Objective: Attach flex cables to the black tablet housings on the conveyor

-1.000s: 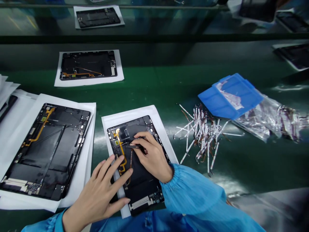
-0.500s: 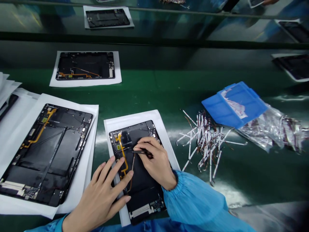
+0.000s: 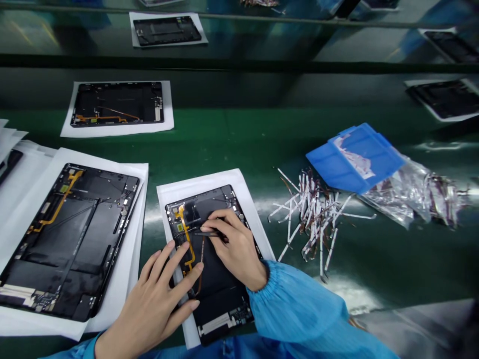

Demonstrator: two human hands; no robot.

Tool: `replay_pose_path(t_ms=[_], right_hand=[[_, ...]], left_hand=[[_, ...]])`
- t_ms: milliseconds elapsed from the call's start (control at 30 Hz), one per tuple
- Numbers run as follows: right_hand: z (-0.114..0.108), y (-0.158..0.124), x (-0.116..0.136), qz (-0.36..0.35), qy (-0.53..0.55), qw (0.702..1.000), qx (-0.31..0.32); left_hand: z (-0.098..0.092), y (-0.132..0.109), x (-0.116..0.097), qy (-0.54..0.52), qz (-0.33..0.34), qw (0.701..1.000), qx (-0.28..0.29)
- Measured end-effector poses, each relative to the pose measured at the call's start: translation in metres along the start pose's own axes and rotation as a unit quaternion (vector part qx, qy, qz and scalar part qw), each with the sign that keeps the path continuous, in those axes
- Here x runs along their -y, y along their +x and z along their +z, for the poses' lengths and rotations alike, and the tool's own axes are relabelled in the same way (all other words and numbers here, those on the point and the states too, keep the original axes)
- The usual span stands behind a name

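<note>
An open tablet back housing [image 3: 220, 269] lies on a white sheet [image 3: 262, 229] in front of me, tilted slightly. My left hand [image 3: 149, 294] rests on its left side with fingers spread. Its fingertips touch the housing near the orange flex cable [image 3: 189, 244] and a thin brown strip cable [image 3: 202, 252]. My right hand [image 3: 237, 249] pinches dark tweezers [image 3: 209, 233], whose tips point left at the orange cable. What the tips touch is too small to make out.
Another open housing [image 3: 75, 239] lies on stacked sheets at left. Farther back are a tablet housing [image 3: 118, 102] on paper and a dark one [image 3: 447, 97] at right. Loose strip cables [image 3: 314, 214] lie beside a blue tray [image 3: 359, 159] and a clear plastic bag [image 3: 407, 194].
The housings at the back have shifted left along the surface. My view has shifted slightly. Both hands keep nearly the same place on the housing, the tweezers still held.
</note>
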State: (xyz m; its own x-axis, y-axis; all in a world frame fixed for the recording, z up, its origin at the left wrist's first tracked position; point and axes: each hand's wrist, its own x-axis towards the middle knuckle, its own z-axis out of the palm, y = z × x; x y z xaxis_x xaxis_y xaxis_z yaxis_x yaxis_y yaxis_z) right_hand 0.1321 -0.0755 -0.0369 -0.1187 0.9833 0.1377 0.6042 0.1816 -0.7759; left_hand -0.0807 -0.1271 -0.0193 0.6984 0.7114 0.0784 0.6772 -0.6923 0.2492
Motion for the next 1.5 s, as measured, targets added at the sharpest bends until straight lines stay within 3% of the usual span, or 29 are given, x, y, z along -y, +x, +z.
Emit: replay_pose_path(t_ms=[367,567,767,933,1033,1100,1300,1367,1500], right_hand=[[0.001,0.001,-0.001,0.026,0.031,0.999,-0.008],[-0.004,0.004,0.0,0.027,0.097,0.993,-0.057],[-0.002,0.001,-0.001,0.044,0.113,0.99,-0.069],[-0.035,0.01,0.023,0.02,0.1,0.994,-0.031],[-0.051,0.059,0.039,-0.008,0.041,0.999,0.023],[-0.043,0.113,0.045,0.03,-0.033,0.997,0.067],[0.05,0.288,0.045,0.139,-0.113,0.98,0.085],[0.081,0.322,0.05,0.17,-0.12,0.975,0.074],[0.126,0.358,0.058,0.211,-0.121,0.968,0.062]], left_hand=[[0.003,0.006,-0.003,0.011,-0.024,1.0,-0.006],[0.002,0.031,0.001,0.005,-0.095,0.995,0.012],[0.003,0.046,0.002,-0.022,-0.132,0.991,-0.022],[0.008,0.041,-0.001,-0.017,-0.128,0.991,-0.046],[0.009,0.039,0.001,-0.017,-0.121,0.991,-0.059],[0.011,0.037,0.003,-0.009,-0.116,0.99,-0.076],[0.034,0.033,0.011,0.028,-0.092,0.986,-0.134],[0.043,0.034,0.014,0.027,-0.082,0.986,-0.14],[0.046,0.033,0.014,-0.004,-0.093,0.992,-0.082]])
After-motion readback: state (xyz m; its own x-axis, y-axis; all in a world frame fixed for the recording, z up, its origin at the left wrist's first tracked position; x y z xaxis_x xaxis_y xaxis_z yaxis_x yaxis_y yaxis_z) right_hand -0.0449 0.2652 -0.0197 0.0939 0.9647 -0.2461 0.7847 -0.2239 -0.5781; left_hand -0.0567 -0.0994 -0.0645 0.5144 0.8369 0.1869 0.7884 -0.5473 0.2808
